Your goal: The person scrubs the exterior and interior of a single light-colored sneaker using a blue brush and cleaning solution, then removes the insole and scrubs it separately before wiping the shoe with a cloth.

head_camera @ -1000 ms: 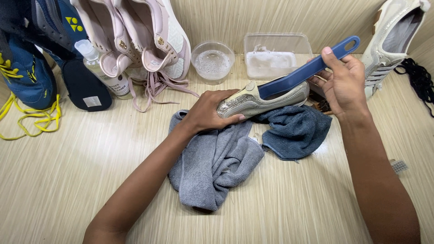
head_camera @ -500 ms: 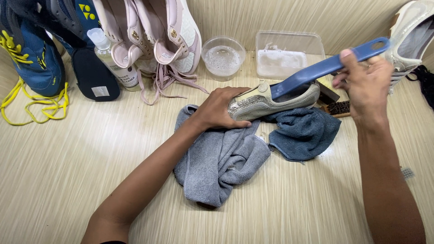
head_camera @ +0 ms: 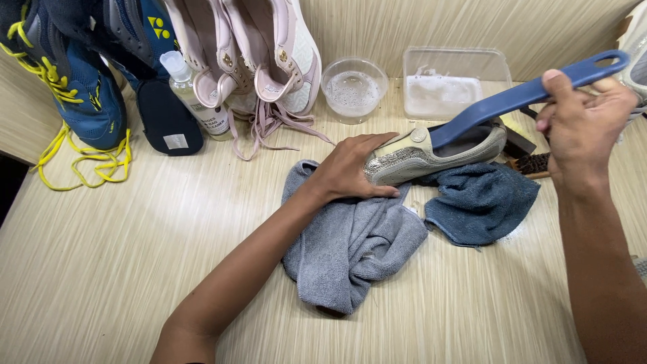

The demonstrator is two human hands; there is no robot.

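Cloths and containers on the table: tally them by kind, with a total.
Cloths: 2, grey cloth and blue cloth
Clear containers: 2, round bowl and rectangular tub
Bottles: 1, clear bottle
Total: 5

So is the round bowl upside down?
No, the round bowl stands open side up with foamy water inside, beside the clear box.

A shoe-cleaning workbench is shown: sneakers [head_camera: 263,47] are lined against a wood-grain wall, with a cleaner bottle [head_camera: 189,91], a water bowl [head_camera: 354,87], cloths [head_camera: 350,249] and a brush [head_camera: 532,164].
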